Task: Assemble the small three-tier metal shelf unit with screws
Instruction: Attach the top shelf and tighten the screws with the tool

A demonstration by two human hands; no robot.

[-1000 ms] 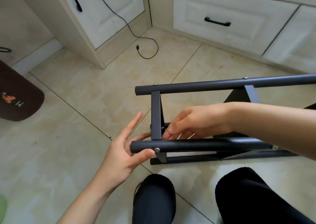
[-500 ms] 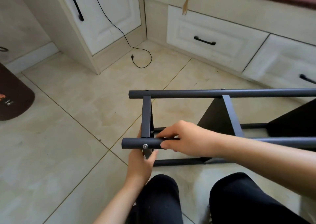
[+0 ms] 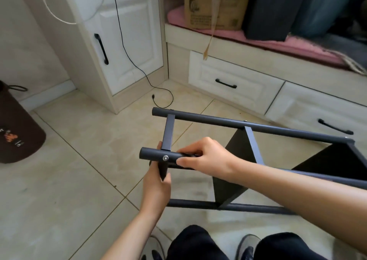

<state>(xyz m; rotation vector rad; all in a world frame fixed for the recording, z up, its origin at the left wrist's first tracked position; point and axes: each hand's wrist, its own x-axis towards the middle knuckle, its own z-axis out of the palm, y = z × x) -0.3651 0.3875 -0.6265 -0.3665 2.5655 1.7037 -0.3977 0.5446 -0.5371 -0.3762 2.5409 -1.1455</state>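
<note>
The dark grey metal shelf unit [image 3: 248, 125] lies on its side on the tiled floor, its round posts running left to right. A silver screw [image 3: 165, 158] sits in the near upper post, close to its left end. My right hand [image 3: 204, 158] is wrapped around that post just right of the screw. My left hand [image 3: 157, 182] is below the post, fingers closed on the flat crossbar that hangs down from the screw joint. Dark shelf panels [image 3: 241, 150] stand on edge between the posts.
White cabinets [image 3: 127, 47] and drawers [image 3: 234, 85] border the floor at the back. A black cable [image 3: 158, 99] trails onto the tiles. A brown mat [image 3: 17, 128] lies at the left. A cardboard box [image 3: 214, 5] sits on a pink-cushioned bench. My knees [image 3: 200, 244] are below the frame.
My left hand went from open beside the post end to closed on the crossbar under it. My right hand moved onto the near post. The view tilted up.
</note>
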